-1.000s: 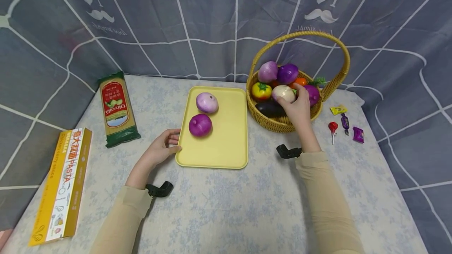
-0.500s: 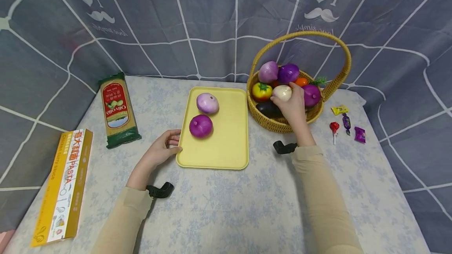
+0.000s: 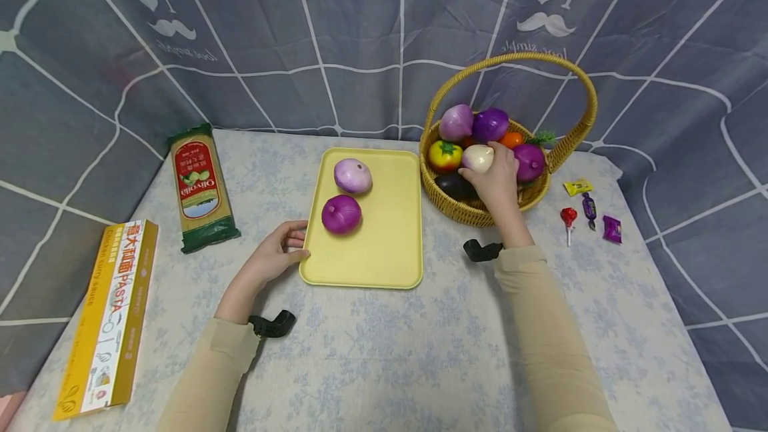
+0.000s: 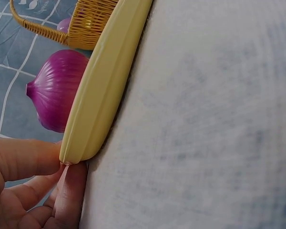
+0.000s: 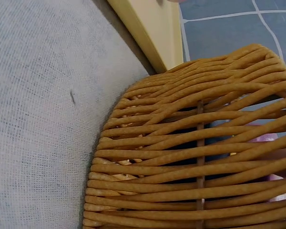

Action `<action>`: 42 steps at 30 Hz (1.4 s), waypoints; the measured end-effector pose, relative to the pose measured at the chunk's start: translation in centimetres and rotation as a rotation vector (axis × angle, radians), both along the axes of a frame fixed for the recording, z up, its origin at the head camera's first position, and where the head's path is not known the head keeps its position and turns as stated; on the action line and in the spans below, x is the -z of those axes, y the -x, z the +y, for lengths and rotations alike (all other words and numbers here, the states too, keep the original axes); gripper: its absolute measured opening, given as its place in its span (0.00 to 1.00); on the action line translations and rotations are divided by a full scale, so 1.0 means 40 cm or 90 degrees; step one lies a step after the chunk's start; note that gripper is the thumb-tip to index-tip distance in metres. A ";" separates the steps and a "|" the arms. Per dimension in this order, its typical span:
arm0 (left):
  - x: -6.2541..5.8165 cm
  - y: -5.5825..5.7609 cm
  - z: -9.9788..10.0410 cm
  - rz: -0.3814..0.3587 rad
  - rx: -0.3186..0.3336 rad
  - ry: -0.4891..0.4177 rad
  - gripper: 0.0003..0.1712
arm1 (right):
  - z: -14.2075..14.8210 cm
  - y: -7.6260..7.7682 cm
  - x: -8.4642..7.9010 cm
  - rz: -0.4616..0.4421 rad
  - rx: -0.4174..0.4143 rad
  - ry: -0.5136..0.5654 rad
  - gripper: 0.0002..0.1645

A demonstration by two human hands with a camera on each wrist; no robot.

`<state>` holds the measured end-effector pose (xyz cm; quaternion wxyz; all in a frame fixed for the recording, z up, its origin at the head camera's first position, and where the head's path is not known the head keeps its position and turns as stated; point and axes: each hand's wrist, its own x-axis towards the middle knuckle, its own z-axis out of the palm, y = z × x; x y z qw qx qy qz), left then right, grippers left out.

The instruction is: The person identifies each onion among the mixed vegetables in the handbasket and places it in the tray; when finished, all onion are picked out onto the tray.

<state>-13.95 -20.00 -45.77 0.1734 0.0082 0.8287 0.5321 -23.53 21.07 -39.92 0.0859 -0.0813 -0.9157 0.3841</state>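
Right hand (image 3: pixel 500 182), nearer, grips white-and-purple turnip-like vegetable (image 3: pixel 477 159) in wicker basket (image 3: pixel 461 212) right of yellow tray (image 3: pixel 384 239); left hand (image 3: pixel 273 255) pinches tray's left rim.

"Olivoilà" on packet (image 3: pixel 201 185), "PASTA", "Chicken curry sauce" on box (image 3: pixel 107 320), "love simple" on curtain (image 3: pixel 360 39)

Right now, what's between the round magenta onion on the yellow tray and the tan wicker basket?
Head view: bare tray, its right rim, then pale patterned tablecloth.
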 end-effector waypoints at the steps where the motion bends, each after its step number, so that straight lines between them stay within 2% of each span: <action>1: 0.000 0.000 0.000 0.001 0.001 -0.001 0.35 | 0.001 -0.002 -0.001 0.005 0.005 0.008 0.47; 6: -0.003 0.000 0.002 0.006 0.007 -0.009 0.35 | 0.002 -0.020 -0.008 0.026 0.032 0.066 0.49; 9: -0.004 0.000 0.002 0.006 0.007 -0.007 0.35 | -0.001 -0.035 -0.014 0.047 0.031 0.099 0.49; 15: -0.005 0.000 0.003 0.006 0.004 -0.005 0.35 | -0.032 -0.074 -0.029 0.079 -0.008 0.196 0.47; 21: -0.005 0.001 0.003 0.007 0.006 -0.006 0.35 | -0.093 -0.098 -0.041 0.081 -0.069 0.280 0.46; 31: -0.007 0.000 0.006 0.005 0.003 0.000 0.35 | -0.193 -0.100 -0.043 0.065 -0.127 0.333 0.43; 42: -0.008 -0.003 0.007 -0.008 -0.001 -0.009 0.35 | -0.296 -0.068 0.004 0.036 -0.154 0.287 0.46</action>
